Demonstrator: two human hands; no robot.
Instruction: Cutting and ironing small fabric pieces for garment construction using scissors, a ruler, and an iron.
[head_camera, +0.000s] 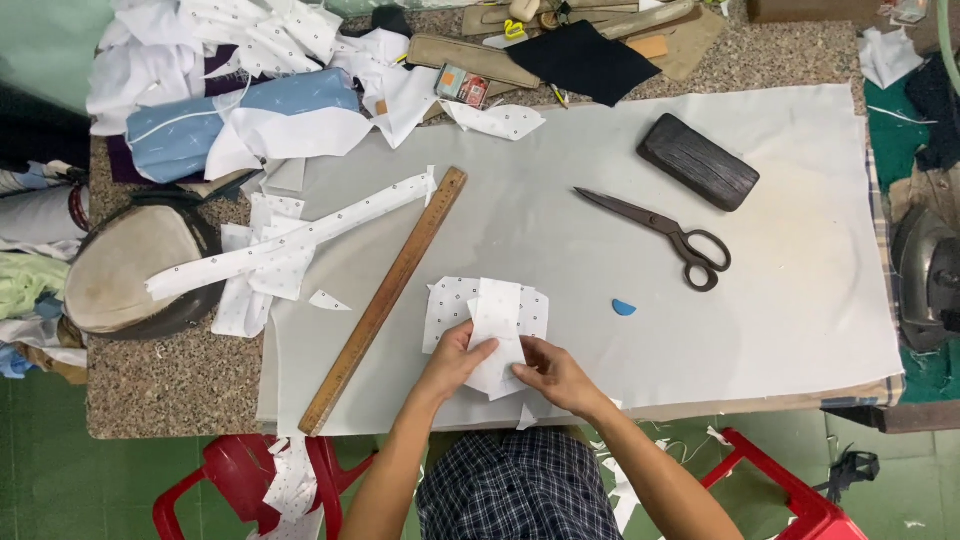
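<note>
Both hands — left hand (455, 360), right hand (548, 372) — pinch a small white dotted fabric piece (497, 335) atop similar cut pieces (near the bench's (170, 385) front edge), between the long wooden ruler (385, 298) and black scissors (665, 232).

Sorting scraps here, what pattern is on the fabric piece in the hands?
White fabric piece with small dark dots, seen in the head view.

head camera, steep downward, table (800, 300) near
</note>
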